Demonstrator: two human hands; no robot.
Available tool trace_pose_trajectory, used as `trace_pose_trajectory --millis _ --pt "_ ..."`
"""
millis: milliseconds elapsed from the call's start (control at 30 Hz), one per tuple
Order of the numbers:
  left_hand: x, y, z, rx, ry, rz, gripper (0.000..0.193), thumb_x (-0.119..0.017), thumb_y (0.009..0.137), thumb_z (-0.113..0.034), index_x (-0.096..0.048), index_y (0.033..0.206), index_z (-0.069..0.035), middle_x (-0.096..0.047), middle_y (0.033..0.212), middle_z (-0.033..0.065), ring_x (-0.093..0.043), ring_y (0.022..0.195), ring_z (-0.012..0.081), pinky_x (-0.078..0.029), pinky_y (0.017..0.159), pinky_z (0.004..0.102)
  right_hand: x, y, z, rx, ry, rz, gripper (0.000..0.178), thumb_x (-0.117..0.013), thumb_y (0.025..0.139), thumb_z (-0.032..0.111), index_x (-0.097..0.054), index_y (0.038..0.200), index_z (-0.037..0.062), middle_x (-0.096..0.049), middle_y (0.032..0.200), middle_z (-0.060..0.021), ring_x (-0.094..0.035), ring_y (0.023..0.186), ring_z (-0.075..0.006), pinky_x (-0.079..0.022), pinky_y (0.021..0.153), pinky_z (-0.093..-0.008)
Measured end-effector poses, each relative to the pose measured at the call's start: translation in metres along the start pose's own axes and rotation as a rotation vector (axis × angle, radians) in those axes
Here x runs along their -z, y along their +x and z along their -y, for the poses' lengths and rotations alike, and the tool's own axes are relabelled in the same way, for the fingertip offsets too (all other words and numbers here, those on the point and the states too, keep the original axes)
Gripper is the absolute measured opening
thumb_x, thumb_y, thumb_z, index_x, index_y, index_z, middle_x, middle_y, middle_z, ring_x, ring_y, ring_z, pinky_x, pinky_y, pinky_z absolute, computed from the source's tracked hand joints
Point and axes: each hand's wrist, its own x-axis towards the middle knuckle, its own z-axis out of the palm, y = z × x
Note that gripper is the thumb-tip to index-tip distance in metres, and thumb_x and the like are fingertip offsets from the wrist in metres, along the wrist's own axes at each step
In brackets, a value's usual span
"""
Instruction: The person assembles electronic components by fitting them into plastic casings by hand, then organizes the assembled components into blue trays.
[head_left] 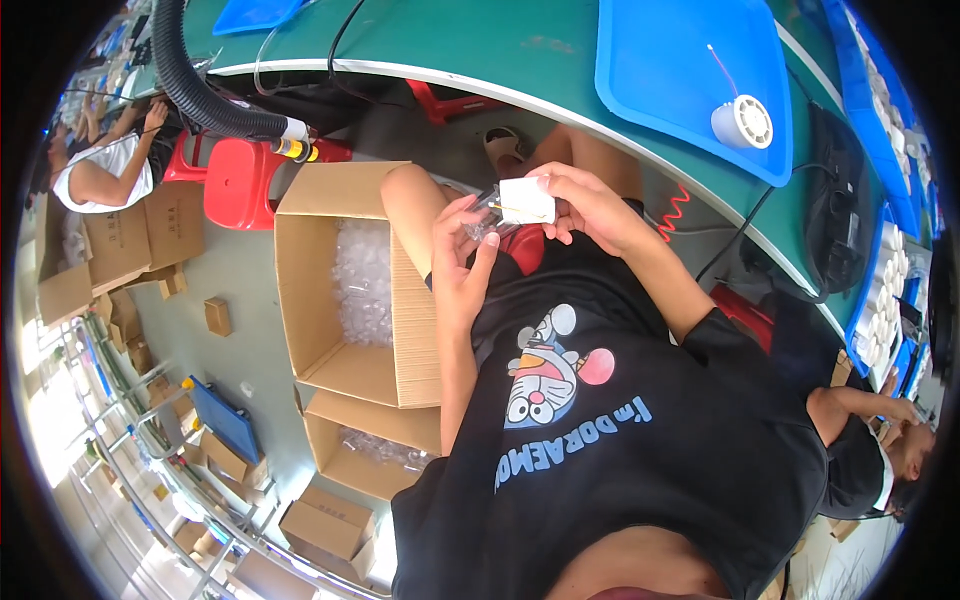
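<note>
Light-blue lettering (pixel 577 447) crosses the black T-shirt (pixel 680 460) — and dark characters (pixel 181 221) mark a brown carton (pixel 170 245) leftward.

Had the bench (pixel 480 40) across the front, with a tray (pixel 670 60) on its right part, a component (pixel 743 122) in that tray, and parts bins (pixel 904 208) farther right. Before the near edge, held a plastic wrapper (pixel 482 216) in the left hand (pixel 462 255) and, just right of it, a small block (pixel 527 200) in the right hand (pixel 592 212). Left of the left forearm, had an open carton (pixel 308 300) with plastic pieces (pixel 365 285) inside, and behind it a second carton (pixel 325 440). Farther left, saw a stool (pixel 238 185), a small box (pixel 217 316) on the floor, and a co-worker (pixel 105 180) beyond.
</note>
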Motion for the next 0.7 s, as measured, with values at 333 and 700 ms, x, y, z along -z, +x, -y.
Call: trace_pose_trajectory --millis 333,700 --pt "-0.005 0.005 0.006 0.041 0.353 0.018 0.024 -0.063 0.092 -0.007 -0.06 0.115 0.0 -0.051 0.133 0.0155 -0.053 0.121 0.0259 -0.046 0.099 0.0352 0.007 0.01 -0.013 0.008 -0.16 0.024 0.032 -0.05 0.099 0.027 -0.056 0.118 0.0016 -0.063 0.085 -0.0056 -0.059 0.06 -0.0074 -0.045 0.048 -0.0183" --pt "-0.019 -0.01 0.067 0.225 0.291 -0.326 0.029 -0.048 0.102 -0.023 -0.057 0.107 0.004 -0.064 0.105 0.0125 -0.061 0.094 0.0197 -0.049 0.086 0.0317 -0.015 0.014 -0.091 0.092 -0.231 -0.211 0.031 -0.056 0.097 0.034 -0.059 0.111 0.0076 -0.062 0.079 -0.0039 -0.057 0.055 -0.0095 -0.047 0.048 -0.024"
